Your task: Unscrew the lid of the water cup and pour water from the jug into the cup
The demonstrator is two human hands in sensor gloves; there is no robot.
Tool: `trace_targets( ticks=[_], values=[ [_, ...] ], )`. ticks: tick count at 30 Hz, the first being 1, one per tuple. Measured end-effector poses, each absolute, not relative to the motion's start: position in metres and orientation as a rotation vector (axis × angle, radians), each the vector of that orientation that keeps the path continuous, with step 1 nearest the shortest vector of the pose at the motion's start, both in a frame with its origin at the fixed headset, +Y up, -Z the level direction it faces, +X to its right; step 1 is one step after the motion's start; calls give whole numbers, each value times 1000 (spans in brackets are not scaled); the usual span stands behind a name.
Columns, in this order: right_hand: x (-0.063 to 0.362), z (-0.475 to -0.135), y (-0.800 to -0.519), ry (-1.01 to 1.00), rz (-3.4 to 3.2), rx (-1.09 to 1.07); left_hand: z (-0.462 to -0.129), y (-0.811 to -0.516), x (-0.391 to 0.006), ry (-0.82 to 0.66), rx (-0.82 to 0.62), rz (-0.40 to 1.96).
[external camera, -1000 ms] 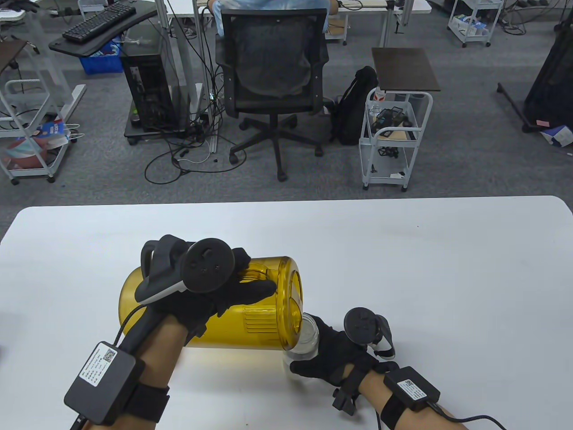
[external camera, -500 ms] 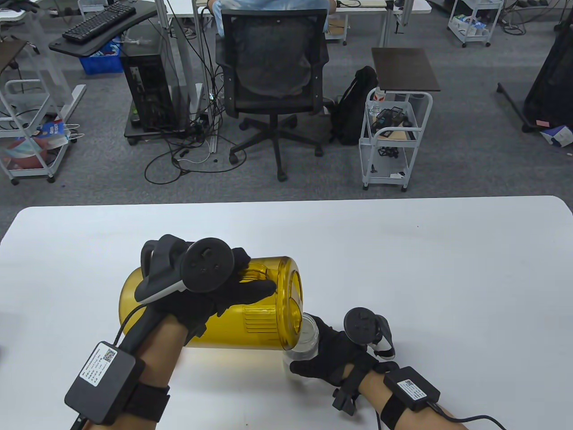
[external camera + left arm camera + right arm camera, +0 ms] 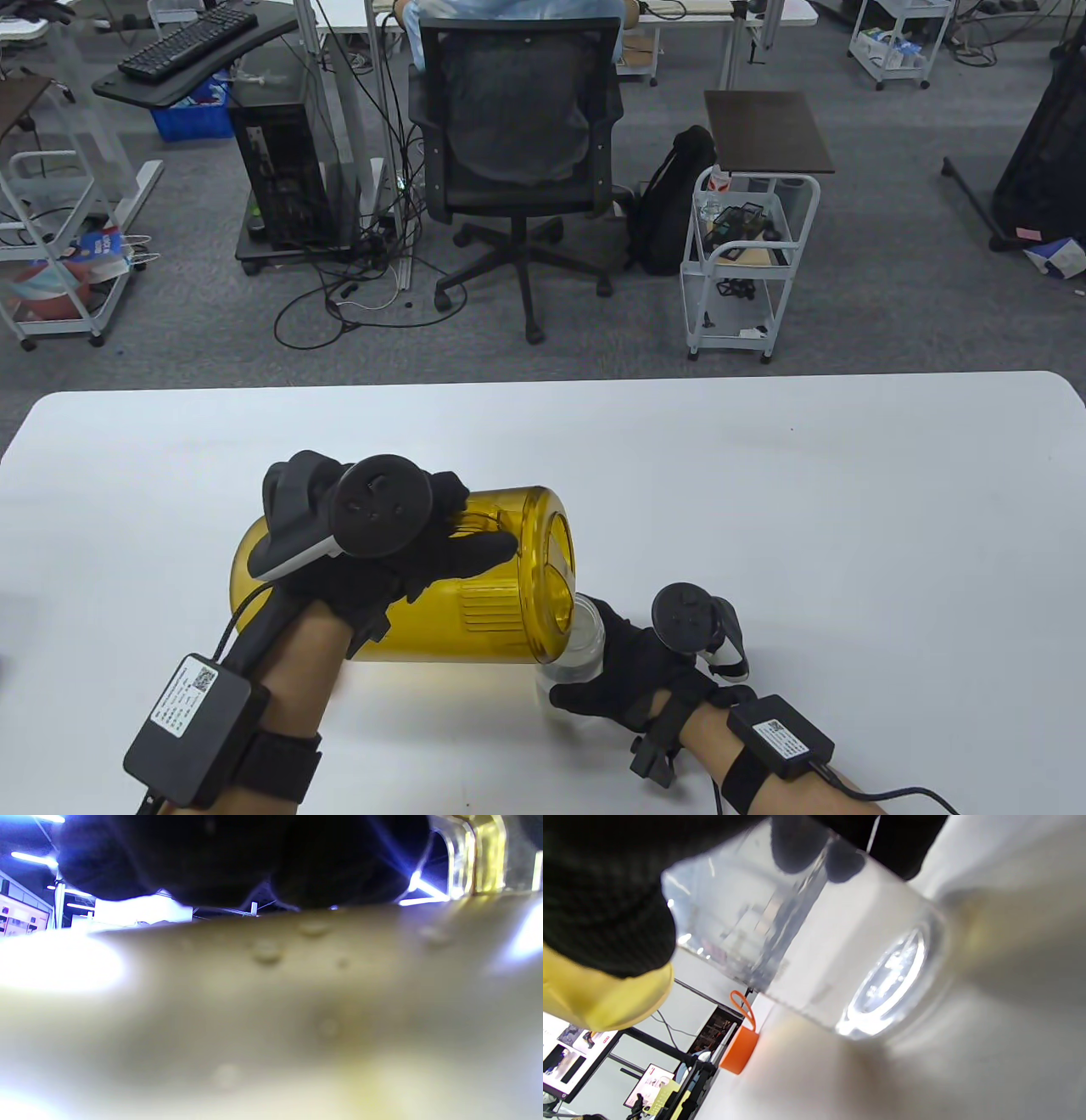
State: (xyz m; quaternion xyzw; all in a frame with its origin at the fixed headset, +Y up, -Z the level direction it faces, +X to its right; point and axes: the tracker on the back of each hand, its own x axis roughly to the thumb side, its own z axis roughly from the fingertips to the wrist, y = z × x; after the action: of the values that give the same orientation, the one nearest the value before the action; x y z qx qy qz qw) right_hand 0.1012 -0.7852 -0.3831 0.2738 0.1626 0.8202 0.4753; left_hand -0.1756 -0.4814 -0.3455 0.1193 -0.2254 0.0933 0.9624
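Tipped nearly flat at near centre of the table (image 3: 764, 475): yellow jug (image 3: 484, 607), gripped by the left hand (image 3: 399, 552) (fingers mostly hidden under the tracker). Held upright at its mouth, half hidden: clear cup (image 3: 581, 649), wrapped by the right hand (image 3: 632, 675). Orange lid (image 3: 740, 1048) visible only in the right wrist view, apart from the cup.

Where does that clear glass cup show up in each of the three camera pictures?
Table view: the cup is low and right of centre, gripped by the right hand, under the tilted yellow jug.
Left wrist view: not in it; only the jug's blurred wall fills the picture.
Right wrist view: the cup fills the centre, standing on the white table.
Shared landmark: the yellow jug.
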Motion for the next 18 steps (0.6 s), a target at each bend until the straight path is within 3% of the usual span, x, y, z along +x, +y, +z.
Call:
trace_targets(
  ticks=[11, 18],
  values=[
    [101, -383, -785, 397, 2005, 670, -362, -544, -242, -383, 310, 604],
    [101, -383, -785, 403, 2002, 671, -368, -577, -285, -250, 459, 912]
  ],
)
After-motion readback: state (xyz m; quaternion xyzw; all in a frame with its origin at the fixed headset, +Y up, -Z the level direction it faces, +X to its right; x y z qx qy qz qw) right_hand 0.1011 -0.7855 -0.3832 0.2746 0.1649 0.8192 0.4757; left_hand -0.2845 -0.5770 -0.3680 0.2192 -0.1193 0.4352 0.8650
